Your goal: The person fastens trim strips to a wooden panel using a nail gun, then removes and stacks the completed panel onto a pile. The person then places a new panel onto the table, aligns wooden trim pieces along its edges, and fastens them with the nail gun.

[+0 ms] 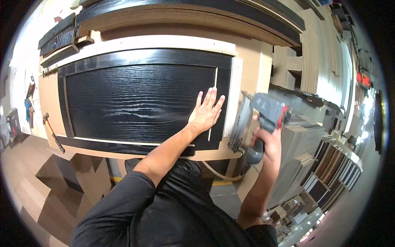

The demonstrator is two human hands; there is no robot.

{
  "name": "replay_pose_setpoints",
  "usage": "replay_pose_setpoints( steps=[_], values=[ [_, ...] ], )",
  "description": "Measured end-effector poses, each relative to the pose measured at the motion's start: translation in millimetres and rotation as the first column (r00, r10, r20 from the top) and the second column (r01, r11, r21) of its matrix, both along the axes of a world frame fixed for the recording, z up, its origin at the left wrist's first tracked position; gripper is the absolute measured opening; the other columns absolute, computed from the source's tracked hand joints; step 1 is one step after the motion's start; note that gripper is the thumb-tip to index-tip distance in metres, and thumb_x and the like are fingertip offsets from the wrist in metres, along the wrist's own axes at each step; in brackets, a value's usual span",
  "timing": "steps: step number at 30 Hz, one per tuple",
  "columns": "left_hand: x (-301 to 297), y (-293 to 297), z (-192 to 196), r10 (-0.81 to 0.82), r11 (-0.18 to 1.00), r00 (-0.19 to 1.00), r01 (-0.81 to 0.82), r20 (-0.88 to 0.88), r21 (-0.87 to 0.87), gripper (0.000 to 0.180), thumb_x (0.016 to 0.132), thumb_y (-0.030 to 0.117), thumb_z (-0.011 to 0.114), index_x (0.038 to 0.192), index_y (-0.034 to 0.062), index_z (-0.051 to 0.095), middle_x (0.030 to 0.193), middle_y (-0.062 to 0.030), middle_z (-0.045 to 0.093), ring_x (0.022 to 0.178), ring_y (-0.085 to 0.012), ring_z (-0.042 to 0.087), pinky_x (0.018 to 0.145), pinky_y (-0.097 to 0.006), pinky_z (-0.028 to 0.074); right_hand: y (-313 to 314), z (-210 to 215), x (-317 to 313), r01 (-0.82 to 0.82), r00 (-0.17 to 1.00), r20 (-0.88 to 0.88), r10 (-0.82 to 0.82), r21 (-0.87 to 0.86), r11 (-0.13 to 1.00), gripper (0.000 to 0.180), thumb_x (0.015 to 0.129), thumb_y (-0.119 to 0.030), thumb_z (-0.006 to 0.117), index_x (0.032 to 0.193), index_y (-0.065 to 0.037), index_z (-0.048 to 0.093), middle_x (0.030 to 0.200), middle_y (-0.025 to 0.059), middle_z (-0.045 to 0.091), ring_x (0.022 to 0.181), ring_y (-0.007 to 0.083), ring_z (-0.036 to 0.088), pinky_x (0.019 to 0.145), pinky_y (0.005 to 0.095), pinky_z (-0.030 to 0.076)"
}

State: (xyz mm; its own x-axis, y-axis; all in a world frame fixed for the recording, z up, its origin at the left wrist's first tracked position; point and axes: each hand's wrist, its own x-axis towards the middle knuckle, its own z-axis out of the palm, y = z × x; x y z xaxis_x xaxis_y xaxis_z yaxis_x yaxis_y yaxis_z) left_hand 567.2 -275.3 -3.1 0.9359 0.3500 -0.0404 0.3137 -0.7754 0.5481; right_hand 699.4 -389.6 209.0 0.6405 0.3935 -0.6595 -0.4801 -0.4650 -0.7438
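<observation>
A black wood-grain panel (135,103) with a black frame around it lies flat on the workbench. My left hand (205,111) presses flat near the panel's right end, fingers stretched across a thin pale strip (216,77) beside the frame's right piece. In my right hand (267,142) is a grey nail gun (269,109) with a red part, held up off the bench's right edge. Its magazine slants down toward the bench, and a pale hose (218,173) runs below it. Motion blurs the tool somewhat.
Pale wooden rails (144,42) border the panel at the far side and right. A hammer (53,132) with an orange handle lies at the bench's left end. Long dark boards (189,20) are stacked behind. Stacks of panels (296,144) stand to the right; brown cartons (33,193) sit lower left.
</observation>
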Motion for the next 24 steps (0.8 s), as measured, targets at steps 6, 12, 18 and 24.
replay_pose_setpoints(
  steps=[6,12,18,24],
  values=[
    [-2,3,-1,0.019,0.998,0.999,-0.017,0.035,-0.053,0.058,0.096,0.031,0.058,0.149,0.0118,0.042,0.154,-0.0269,0.032,0.146,-0.0379,0.031,0.117,-0.059,0.025,84,-28,25,-0.204,0.979,-0.018,0.203,-0.079,0.976,0.026,0.075,0.004,0.06,0.101,0.003,0.061,0.065,0.0058,0.059,0.048,0.0154,0.057,0.047,0.0295,0.048],
    [-2,5,2,0.041,0.999,0.995,-0.044,0.088,0.027,0.053,0.091,0.031,0.062,0.138,0.0111,0.05,0.151,-0.0246,0.039,0.144,-0.0353,0.036,0.114,-0.057,0.03,103,-45,23,-0.289,0.956,-0.005,0.294,-0.195,0.937,0.026,0.075,0.002,0.059,0.101,0.003,0.063,0.066,0.0063,0.059,0.047,0.015,0.055,0.047,0.0291,0.048],
    [-3,7,3,0.022,0.999,0.995,-0.026,0.099,0.047,0.052,0.092,0.027,0.056,0.139,0.0073,0.051,0.149,-0.0245,0.042,0.142,-0.0356,0.038,0.115,-0.055,0.03,107,-50,21,-0.297,0.951,0.009,0.308,-0.233,0.926,0.026,0.074,0.003,0.057,0.099,0.003,0.063,0.066,0.0066,0.059,0.047,0.0148,0.055,0.045,0.0286,0.047],
    [-2,4,-1,0.019,0.995,0.998,-0.026,0.065,0.097,0.053,0.092,0.035,0.059,0.139,0.0122,0.049,0.152,-0.024,0.038,0.144,-0.0347,0.035,0.114,-0.055,0.029,110,-45,17,-0.283,0.953,0.027,0.301,-0.27,0.92,0.019,0.076,0.003,0.057,0.094,0.005,0.063,0.062,0.0056,0.06,0.047,0.0143,0.056,0.048,0.0281,0.046]
  ],
)
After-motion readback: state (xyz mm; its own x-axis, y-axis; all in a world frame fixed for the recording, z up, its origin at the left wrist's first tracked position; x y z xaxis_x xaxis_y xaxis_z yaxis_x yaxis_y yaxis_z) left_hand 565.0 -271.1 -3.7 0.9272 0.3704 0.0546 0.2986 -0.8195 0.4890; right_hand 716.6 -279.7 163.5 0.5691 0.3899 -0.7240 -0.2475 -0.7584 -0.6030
